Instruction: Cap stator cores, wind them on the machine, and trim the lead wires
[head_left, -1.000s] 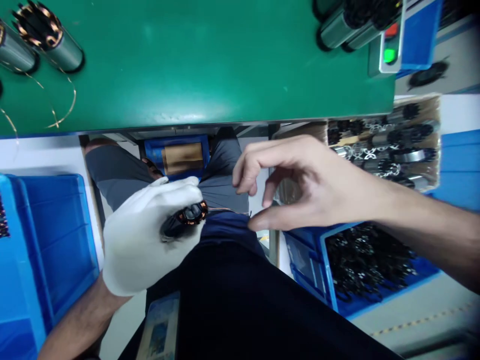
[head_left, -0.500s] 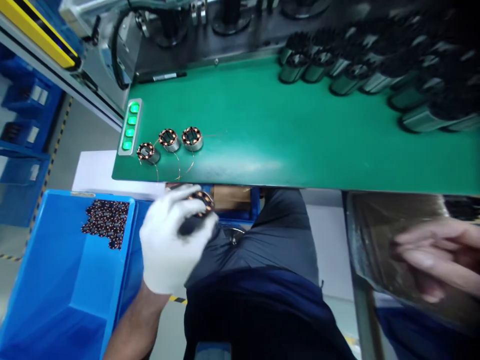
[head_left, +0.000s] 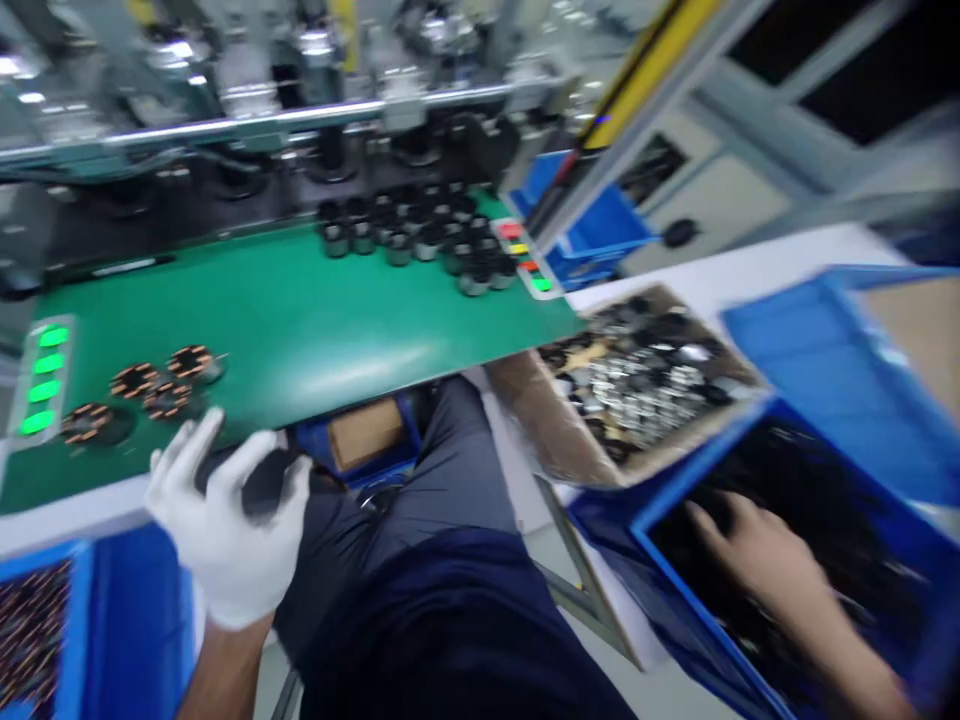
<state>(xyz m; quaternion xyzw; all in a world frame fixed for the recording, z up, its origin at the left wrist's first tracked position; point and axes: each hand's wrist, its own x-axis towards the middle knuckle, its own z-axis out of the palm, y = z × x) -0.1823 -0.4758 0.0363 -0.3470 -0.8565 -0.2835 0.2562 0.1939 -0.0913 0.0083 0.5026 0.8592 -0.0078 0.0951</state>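
Note:
My left hand [head_left: 225, 525], in a white glove, is closed round a dark wound stator [head_left: 259, 482] just below the near edge of the green mat [head_left: 315, 320]. My bare right hand [head_left: 750, 550] reaches down into a blue bin [head_left: 667, 505] of black parts on my right; its fingers are smeared and partly buried among the parts. Several copper-wound stators [head_left: 161, 385] stand on the mat's left part, just beyond my left hand.
A row of dark cylinders [head_left: 420, 240] stands at the mat's far side before the machine. Green lit buttons [head_left: 41, 380] are at the left edge. A lined box of metal parts [head_left: 637, 370] sits right of the mat. Another blue bin [head_left: 45, 620] lies lower left.
My view has swung to the right. My right hand dropped from beside the lined box into the blue bin of black parts. My left hand stays closed on the stator near the mat's edge.

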